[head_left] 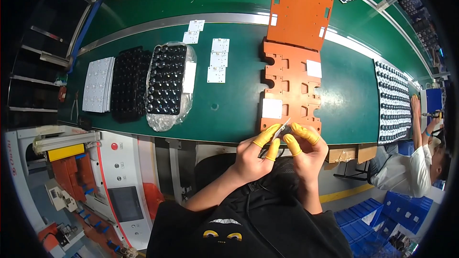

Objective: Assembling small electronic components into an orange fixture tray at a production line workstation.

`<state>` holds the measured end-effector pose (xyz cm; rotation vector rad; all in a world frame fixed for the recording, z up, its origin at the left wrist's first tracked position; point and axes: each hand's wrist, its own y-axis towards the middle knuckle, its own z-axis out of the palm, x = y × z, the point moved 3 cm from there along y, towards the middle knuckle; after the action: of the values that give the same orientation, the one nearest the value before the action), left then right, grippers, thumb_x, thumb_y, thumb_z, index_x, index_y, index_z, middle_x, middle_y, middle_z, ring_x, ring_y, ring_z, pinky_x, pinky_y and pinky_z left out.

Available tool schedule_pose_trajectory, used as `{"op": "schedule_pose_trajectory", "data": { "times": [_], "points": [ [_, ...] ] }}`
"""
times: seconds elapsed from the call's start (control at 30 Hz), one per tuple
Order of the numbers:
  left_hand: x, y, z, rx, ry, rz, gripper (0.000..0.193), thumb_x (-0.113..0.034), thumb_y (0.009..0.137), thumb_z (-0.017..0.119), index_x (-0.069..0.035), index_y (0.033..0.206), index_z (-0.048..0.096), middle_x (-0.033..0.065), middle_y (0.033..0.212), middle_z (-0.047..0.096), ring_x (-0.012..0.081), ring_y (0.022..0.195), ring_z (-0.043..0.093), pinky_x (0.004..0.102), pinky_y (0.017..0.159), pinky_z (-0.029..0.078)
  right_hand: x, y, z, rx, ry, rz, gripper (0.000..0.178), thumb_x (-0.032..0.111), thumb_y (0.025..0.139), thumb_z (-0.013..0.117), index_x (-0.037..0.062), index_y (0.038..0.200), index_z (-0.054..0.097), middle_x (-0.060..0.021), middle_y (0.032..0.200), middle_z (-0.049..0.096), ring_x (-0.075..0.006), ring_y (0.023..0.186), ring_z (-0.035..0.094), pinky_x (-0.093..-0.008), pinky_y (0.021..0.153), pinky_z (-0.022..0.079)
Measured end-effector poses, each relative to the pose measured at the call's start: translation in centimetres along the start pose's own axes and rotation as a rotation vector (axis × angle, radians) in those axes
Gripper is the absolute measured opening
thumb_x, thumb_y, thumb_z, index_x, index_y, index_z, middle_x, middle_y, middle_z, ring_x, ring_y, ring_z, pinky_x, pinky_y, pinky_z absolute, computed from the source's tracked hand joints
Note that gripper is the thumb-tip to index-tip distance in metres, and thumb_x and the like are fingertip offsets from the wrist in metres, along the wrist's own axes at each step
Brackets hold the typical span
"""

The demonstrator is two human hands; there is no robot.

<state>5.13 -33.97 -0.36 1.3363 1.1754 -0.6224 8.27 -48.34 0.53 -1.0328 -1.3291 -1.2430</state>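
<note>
Close to the table's near edge, both hands meet around a small white circuit board (283, 127), tilted and seen almost edge-on. My left hand (256, 155), in yellow finger cots, pinches the board between thumb and fingers. From the other side my right hand (308, 152), also in yellow finger cots, closes on it; a small dark piece shows between the fingertips, too hidden to name. Just beyond lies an orange fixture (291, 86) with its lid (300, 12) swung open to the far side. One white square board (272, 108) rests on its near left, another white board (314, 69) on its far right.
Left on the green table are several loose white boards (219, 59), a black tray of shiny domes (165, 83) in clear plastic, more black trays (128, 83) and stacked white panels (97, 86). A dome-covered panel (393, 102) lies right, near another person (406, 172). A control cabinet (124, 177) stands left.
</note>
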Motion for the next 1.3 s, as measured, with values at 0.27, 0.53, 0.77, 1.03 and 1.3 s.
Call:
{"op": "schedule_pose_trajectory", "data": {
  "times": [0.27,0.53,0.77,1.03,1.3],
  "points": [
    [-0.1,-0.2,0.1,-0.006,0.044,0.05,0.032,0.003,0.08,0.066,0.009,0.111,0.061,0.0177,0.095,0.07,0.0219,0.085,0.071,0.029,0.076,0.054,0.0,0.3,0.1,-0.062,0.09,0.111,0.028,-0.011,0.075,0.073,-0.0072,0.102,0.066,-0.0111,0.094,0.064,-0.0166,0.086,0.065,-0.027,0.078,0.054],
    [3.2,-0.7,0.4,0.059,-0.886,-0.547,0.029,0.005,0.082,0.07,0.006,0.109,0.059,0.0138,0.101,0.067,0.0177,0.091,0.067,0.0304,0.081,0.056,0.3,0.5,0.3,0.089,-0.254,-0.096,0.022,-0.003,0.074,0.077,-0.0048,0.094,0.069,-0.0067,0.084,0.062,-0.0129,0.075,0.059,-0.0232,0.068,0.047],
    [3.3,0.1,0.1,0.079,-1.076,-0.633,0.028,0.005,0.082,0.068,0.002,0.108,0.059,0.0116,0.102,0.066,0.019,0.093,0.066,0.0305,0.079,0.057,0.0,0.8,0.3,0.14,-0.064,0.12,0.032,0.005,0.08,0.073,-0.0033,0.109,0.061,-0.0079,0.102,0.056,-0.0124,0.085,0.052,-0.0249,0.076,0.044],
    [2.7,0.9,0.0,-0.085,-0.548,-0.468,0.026,0.002,0.089,0.062,0.005,0.114,0.056,0.0065,0.093,0.062,0.0128,0.084,0.065,0.0227,0.069,0.054,0.0,1.1,1.0,0.054,-0.275,-0.228,0.027,0.0,0.073,0.077,-0.0026,0.096,0.061,-0.0101,0.098,0.058,-0.0217,0.094,0.063,-0.0312,0.08,0.052],
    [3.3,2.3,0.7,0.039,-0.556,-0.693,0.037,-0.008,0.089,0.068,0.011,0.117,0.053,0.0068,0.092,0.063,0.0068,0.078,0.059,0.0209,0.065,0.05,-0.2,3.7,3.1,0.1,-0.781,-0.45,0.035,0.0,0.067,0.076,-0.0038,0.098,0.059,-0.0185,0.107,0.058,-0.033,0.087,0.064,-0.0366,0.074,0.053]
  ]
}}
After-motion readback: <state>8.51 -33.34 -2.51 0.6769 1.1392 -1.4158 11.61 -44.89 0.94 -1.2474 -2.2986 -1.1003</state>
